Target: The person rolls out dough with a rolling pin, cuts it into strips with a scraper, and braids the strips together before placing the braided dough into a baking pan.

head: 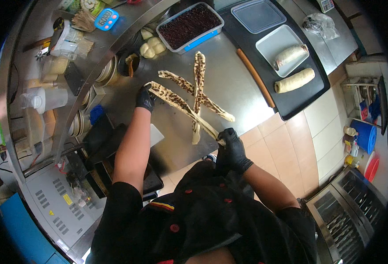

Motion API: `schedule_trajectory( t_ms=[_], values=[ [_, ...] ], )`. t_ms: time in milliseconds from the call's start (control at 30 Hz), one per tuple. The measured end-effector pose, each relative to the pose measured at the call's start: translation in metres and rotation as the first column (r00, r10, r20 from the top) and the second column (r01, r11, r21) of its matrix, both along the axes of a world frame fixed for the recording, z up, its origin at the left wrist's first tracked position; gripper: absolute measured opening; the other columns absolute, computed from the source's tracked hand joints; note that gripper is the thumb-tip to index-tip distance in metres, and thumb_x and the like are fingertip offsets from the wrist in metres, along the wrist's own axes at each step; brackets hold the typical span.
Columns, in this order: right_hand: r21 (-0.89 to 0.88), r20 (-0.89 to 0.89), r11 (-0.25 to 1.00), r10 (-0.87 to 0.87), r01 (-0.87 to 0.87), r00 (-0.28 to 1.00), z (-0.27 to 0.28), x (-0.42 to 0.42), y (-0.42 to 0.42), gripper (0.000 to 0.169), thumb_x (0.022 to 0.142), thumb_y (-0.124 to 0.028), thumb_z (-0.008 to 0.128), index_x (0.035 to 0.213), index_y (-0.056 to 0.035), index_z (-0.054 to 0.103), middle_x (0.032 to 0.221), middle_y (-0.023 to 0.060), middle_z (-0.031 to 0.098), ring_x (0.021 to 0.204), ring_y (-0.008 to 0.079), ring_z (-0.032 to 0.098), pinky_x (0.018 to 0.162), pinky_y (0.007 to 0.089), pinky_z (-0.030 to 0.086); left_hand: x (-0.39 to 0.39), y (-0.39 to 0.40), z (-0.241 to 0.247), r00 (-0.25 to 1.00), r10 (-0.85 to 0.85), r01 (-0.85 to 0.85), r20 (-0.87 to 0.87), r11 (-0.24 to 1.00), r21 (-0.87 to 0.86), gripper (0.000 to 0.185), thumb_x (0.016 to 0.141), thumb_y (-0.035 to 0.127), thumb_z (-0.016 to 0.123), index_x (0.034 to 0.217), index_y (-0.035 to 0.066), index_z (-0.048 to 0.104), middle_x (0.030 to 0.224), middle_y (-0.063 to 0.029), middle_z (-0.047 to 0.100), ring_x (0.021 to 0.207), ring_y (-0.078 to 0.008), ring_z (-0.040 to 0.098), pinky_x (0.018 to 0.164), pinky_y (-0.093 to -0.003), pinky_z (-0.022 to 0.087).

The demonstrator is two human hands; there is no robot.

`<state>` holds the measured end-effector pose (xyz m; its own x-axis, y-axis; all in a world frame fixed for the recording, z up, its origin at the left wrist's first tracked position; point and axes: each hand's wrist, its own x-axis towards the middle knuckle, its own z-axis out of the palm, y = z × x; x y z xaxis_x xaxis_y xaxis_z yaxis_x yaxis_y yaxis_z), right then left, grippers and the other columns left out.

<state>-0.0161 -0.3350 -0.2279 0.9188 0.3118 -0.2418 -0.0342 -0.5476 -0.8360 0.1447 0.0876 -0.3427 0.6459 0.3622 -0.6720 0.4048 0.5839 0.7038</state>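
Both my hands wear black gloves and hold one long strip of filled dough [173,98] by its two ends. My left hand [145,98] pinches the far-left end, and my right hand [231,148] grips the other end at the steel table's front edge. This strip slants across the lower part of an upright dough strip [199,76]. Another dough strip [217,108] crosses the upright one higher up, slanting down to the right. Dark specks of filling show along all three. They rest on the stainless steel table [227,76].
A plastic tub of dark filling [190,26] stands at the back beside pale dough pieces [152,48]. A wooden rolling pin [256,78] lies along a black tray [296,102]. That tray carries a dough roll [294,80] and a white tray [266,43] with another roll. A white scraper [156,135] lies near my left forearm.
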Motion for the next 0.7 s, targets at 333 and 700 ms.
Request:
schedule_trajectory(
  t_ms=[333,700],
  values=[
    [-0.111,0.046,0.979,0.175,-0.169,0.984,-0.060,0.030,-0.052,0.044,0.079,-0.014,0.070,0.123,-0.0088,0.062,0.122,0.0169,0.058,0.111,0.0384,0.055,0.093,0.0472,0.047,0.006,0.046,-0.054,0.767,-0.505,0.539,-0.395,0.174,0.824,0.020,0.093,0.014,0.066,0.107,0.002,0.074,0.109,-0.0075,0.073,0.103,-0.0179,0.067,0.090,-0.0339,0.052],
    [0.073,-0.026,0.976,0.207,-0.205,0.978,-0.051,0.041,-0.040,0.039,0.081,-0.016,0.071,0.117,-0.0058,0.061,0.113,0.0200,0.061,0.108,0.0407,0.057,0.091,0.0478,0.048,-0.139,-0.050,-0.009,0.747,-0.414,0.581,-0.520,0.025,0.814,0.025,0.099,0.024,0.054,0.101,0.003,0.067,0.097,-0.0160,0.069,0.089,-0.0339,0.065,0.079,-0.0437,0.051]
  ],
)
